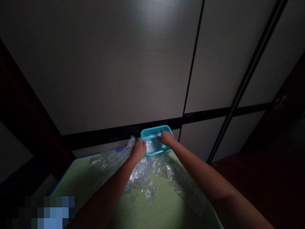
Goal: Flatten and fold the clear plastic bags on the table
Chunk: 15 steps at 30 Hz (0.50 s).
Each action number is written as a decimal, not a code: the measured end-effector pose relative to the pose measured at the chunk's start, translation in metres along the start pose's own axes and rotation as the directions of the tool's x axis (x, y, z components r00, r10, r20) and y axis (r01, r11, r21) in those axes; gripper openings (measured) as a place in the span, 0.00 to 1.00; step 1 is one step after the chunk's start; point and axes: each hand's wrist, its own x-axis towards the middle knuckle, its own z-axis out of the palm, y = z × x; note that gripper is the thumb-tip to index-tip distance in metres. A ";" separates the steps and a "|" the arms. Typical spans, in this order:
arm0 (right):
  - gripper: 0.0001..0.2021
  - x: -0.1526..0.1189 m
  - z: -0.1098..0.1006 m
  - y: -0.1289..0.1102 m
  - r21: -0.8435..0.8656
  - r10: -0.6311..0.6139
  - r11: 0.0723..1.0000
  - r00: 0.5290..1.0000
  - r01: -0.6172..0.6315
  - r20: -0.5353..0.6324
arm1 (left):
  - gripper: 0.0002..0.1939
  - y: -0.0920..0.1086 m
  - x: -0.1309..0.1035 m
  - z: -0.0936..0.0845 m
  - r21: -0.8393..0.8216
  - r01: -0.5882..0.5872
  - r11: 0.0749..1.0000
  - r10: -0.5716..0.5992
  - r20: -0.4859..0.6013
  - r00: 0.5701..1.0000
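A light-blue plastic basket (156,154) with a rounded rim is at the far edge of the table, tilted so that its inside faces me. My left hand (138,149) is closed on the left side of its rim. Over the right side reaches my right hand (167,138), its fingers curled inside the basket; what they pinch, if anything, is too small to make out. Something clear and shiny, like plastic film (153,145), lies in the basket. Crumpled clear plastic bags (140,171) spread over the table below and around my left wrist.
The green table (164,203) has a blue edge and stands against a pale panelled cupboard (119,70) with dark strips. More clear plastic (190,194) lies under my right forearm. A dark reddish floor (238,181) shows at the right, near a door handle (280,101).
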 end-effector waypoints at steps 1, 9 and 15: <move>0.18 -0.001 -0.004 0.000 -0.002 -0.015 1.000 1.000 0.015 -0.023 | 0.12 0.000 0.000 0.000 -0.002 -0.001 1.000 0.001 0.003 1.000; 0.12 -0.010 -0.022 0.002 0.117 -0.211 0.970 0.977 0.214 -0.039 | 0.12 0.000 0.004 0.000 -0.028 0.016 0.999 -0.016 0.019 1.000; 0.10 0.006 -0.007 -0.017 0.361 -0.356 0.901 0.887 0.241 0.295 | 0.16 -0.001 0.010 0.000 -0.074 0.068 0.995 -0.063 0.067 0.996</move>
